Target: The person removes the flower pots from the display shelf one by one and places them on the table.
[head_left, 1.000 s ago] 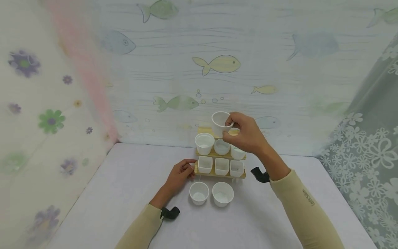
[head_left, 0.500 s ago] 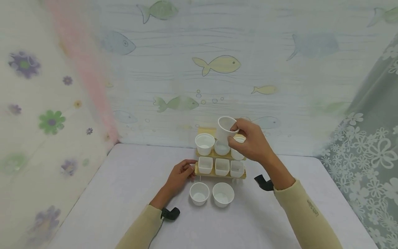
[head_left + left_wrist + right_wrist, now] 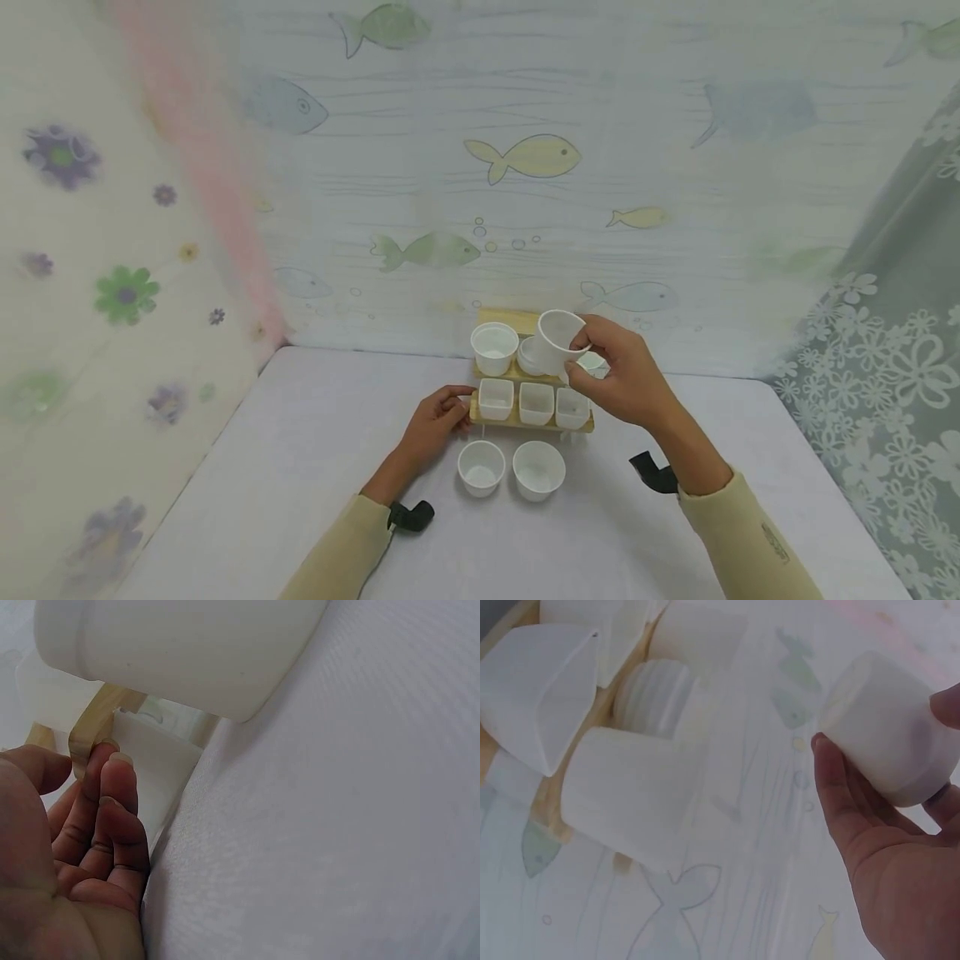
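Head view: white tabletop (image 3: 300,467) bears cups (image 3: 538,483) before fish-patterned wall (image 3: 420,179).

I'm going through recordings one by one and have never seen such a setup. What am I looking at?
No machine here, just someone working bare-handed. The wide picture comes from a head-worn camera looking forward and down; the two close-ups come from wrist cameras. The right grip holds a white cup in the air by a stepped wooden stand, while the left grip pinches the stand's end. White pots stand on the steps; two round pots sit in front on the white tablecloth.
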Demonstrator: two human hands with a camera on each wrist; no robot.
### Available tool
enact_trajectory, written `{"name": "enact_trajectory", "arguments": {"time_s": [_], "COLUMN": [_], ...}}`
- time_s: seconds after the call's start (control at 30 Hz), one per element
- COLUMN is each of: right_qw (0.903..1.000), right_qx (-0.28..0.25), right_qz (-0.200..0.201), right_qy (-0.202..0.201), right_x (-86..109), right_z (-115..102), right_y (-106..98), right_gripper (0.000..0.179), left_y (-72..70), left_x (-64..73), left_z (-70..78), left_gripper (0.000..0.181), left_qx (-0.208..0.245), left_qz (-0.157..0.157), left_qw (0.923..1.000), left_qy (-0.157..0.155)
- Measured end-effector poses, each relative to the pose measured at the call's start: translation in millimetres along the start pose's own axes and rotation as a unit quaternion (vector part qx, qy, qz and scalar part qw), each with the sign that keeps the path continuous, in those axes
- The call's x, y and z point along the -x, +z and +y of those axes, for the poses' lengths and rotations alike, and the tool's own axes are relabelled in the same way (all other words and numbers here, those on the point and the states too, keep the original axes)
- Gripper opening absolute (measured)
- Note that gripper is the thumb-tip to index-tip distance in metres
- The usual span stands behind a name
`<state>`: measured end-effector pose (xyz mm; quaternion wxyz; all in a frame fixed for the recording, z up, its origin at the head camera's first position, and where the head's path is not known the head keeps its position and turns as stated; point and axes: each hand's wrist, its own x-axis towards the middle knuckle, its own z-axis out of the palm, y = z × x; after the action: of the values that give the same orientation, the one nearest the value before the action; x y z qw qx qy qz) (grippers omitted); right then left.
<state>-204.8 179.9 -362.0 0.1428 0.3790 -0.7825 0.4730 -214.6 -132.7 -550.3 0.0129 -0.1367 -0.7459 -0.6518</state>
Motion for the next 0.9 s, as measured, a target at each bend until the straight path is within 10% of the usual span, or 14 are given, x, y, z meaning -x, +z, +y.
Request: {"name": "enact_trajectory", "arguments": {"time_s": [0.9], "right_qw": [0.9979], "right_qx": [0.065], "right_qz": [0.004], "right_qy": [0.008], "right_x": [60.8], "right_z": [10], "right_y": [5], "right_gripper": [0.04], "left_y": [0.2], "left_x": [-0.8], "left_z": [-0.8], "left_gripper": [0.031], "left_qx": [0.002], "left_qz": [-0.001], "left_qw": [1.0], "left_qy": [-0.003]}}
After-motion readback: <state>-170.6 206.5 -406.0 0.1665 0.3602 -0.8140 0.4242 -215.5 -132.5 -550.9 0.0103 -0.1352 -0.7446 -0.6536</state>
